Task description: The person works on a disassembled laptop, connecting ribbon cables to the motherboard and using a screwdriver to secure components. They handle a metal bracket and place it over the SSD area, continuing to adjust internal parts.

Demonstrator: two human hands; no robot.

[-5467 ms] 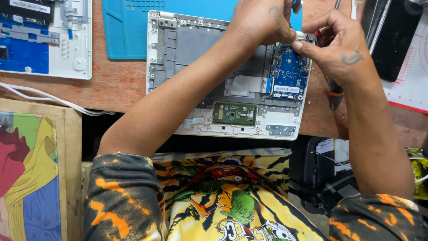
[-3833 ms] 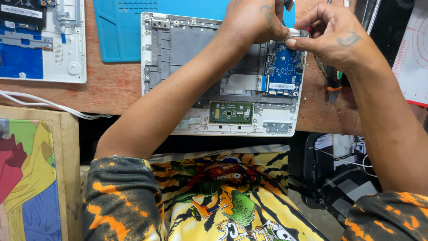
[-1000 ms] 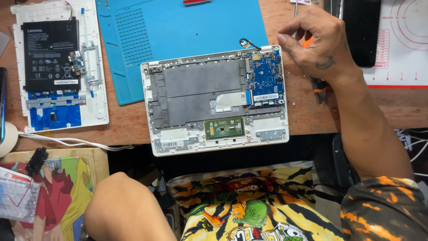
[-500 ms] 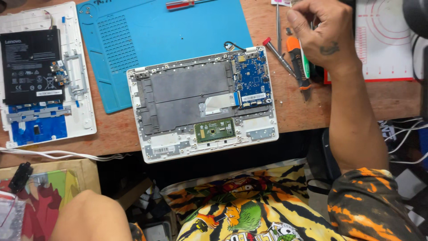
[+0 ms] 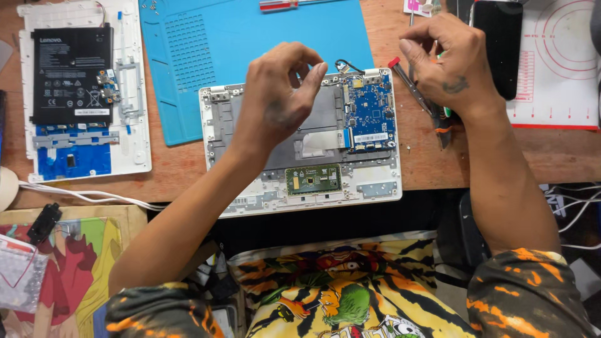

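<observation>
Head view: open laptop chassis [image 5: 300,141] lying under and between both hands, white frame up, insides exposed. Left hand [image 5: 275,100] hovering over the grey middle plate, fingers curled, thumb and forefinger drawn close to each other; impossible to tell whether anything tiny sits between them. Right hand [image 5: 447,62] just off the chassis's right edge, fingers bunched and curled inward above a red-tipped screwdriver [image 5: 410,81] and other small tools on the wooden table [image 5: 175,169]; no telling whether one of them is actually gripped.

Judging progress: opening-up clearly done, with the white back cover [image 5: 141,125] off and set well to the left of the left hand, black battery [image 5: 72,75] resting on it. Inside the chassis, blue circuit board [image 5: 369,112] seated between the two hands, and green touchpad board [image 5: 313,179] in place near the left wrist. Looks like mid-teardown or mid-rebuild; no saying which.

Long axis of the chassis running left to right across the body, tipped slightly so the right end sits farther away. Hinge edge pointing away, toward the blue mat [image 5: 250,37] beyond the left hand's fingertips; touchpad edge facing the person's lap.
</observation>
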